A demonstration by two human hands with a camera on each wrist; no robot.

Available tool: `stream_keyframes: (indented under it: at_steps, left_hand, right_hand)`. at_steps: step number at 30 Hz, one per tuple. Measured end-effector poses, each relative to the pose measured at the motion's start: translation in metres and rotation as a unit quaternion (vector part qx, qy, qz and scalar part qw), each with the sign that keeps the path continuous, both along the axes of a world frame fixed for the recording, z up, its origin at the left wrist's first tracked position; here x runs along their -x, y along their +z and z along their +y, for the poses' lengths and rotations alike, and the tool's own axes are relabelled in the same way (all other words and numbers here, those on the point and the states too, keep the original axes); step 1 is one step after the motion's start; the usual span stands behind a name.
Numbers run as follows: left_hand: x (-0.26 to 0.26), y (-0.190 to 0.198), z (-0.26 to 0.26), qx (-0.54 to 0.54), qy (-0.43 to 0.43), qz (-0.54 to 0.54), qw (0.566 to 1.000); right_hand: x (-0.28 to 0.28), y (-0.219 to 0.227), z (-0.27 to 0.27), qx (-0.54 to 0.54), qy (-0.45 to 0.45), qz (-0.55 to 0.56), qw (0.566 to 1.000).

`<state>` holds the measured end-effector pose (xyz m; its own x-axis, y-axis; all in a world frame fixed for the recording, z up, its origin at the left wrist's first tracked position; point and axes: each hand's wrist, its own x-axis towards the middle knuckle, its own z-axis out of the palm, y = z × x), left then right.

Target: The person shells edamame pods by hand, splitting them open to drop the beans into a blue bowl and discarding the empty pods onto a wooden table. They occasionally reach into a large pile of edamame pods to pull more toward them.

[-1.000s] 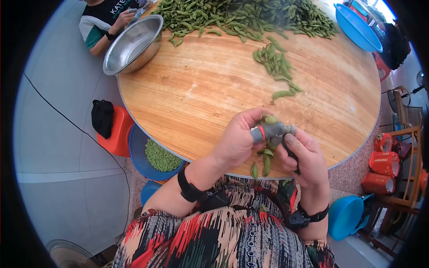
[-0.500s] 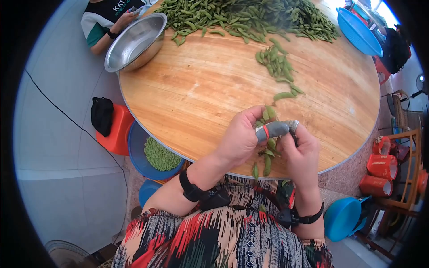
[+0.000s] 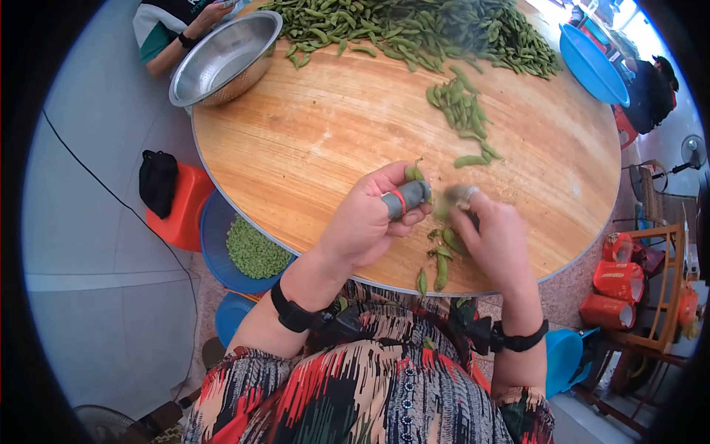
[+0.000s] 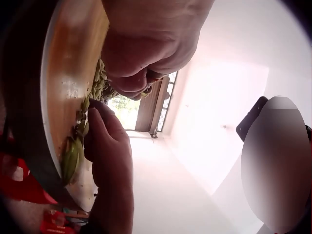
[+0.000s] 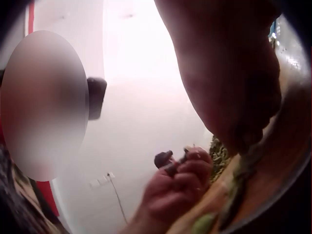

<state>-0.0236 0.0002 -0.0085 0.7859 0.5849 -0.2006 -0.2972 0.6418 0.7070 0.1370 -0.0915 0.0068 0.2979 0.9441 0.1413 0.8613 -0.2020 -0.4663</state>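
Observation:
My left hand [image 3: 362, 218] holds a green soybean pod [image 3: 414, 173] above the wooden table [image 3: 296, 155]. A grey cover with a red band wraps its thumb [image 3: 405, 200]. To its right, my right hand [image 3: 499, 233] is low over the table, its covered fingertips blurred by motion. They pinch a blurred green pod [image 3: 441, 209]. Just under them lies a small group of pods [image 3: 442, 270] near the table's front edge. Both hands also show in the left wrist view, the left hand [image 4: 146, 53] above the right hand [image 4: 112, 146].
A large heap of pods [image 3: 436, 29] covers the table's far side, with a smaller pile [image 3: 460, 107] before it. A steel colander [image 3: 229, 63] stands at the left edge, near another person's hand [image 3: 211, 16]. Shelled beans [image 3: 255, 248] fill a blue basin below; a blue basket [image 3: 594, 66] is at right.
My hands, close together on the pods before, have come apart. The left has moved leftward with a pod, and the right has dropped toward the small group of pods.

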Motion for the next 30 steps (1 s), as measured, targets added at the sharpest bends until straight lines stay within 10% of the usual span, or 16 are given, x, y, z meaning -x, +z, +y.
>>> stream_keyframes:
  at_steps: [3,5,7,10,14,19,21,24,30]
  left_hand:
    - [-0.002,-0.008,-0.003,-0.109,-0.011,0.049,0.993]
    - [-0.01,-0.013,-0.013,-0.21,-0.019,0.113,0.971]
    - [-0.02,-0.016,-0.028,-0.508,-0.013,0.121,0.852]
    - [-0.021,0.0,-0.041,-0.596,-0.108,0.144,0.782]
    - [-0.012,0.009,-0.04,-0.49,-0.27,0.092,0.823]
    - [-0.013,0.012,-0.024,-0.328,-0.176,0.074,0.925]
    - [-0.015,0.013,-0.017,-0.197,-0.198,0.129,0.951]
    - [-0.025,0.017,-0.019,-0.341,-0.115,0.133,0.923]
    - [-0.035,0.01,-0.02,-0.03,-0.033,-0.003,0.999]
  right_hand:
    - [-0.016,0.012,-0.004,0.095,0.137,0.205,0.965]
    - [-0.027,0.017,0.013,0.077,-0.027,0.13,0.988]
    - [-0.035,0.011,0.039,0.044,-0.027,0.017,0.999]
    - [-0.024,0.01,0.056,0.049,-0.033,-0.139,0.989]
    - [-0.02,-0.002,0.051,0.07,-0.036,-0.175,0.981]
    - [-0.031,-0.003,0.017,-0.023,-0.014,-0.091,0.996]
    - [-0.028,0.008,0.0,-0.022,-0.052,0.256,0.965]
    - [-0.016,0.007,-0.023,-0.086,-0.083,0.478,0.87]
    - [-0.002,0.015,-0.042,-0.007,-0.025,0.562,0.827]
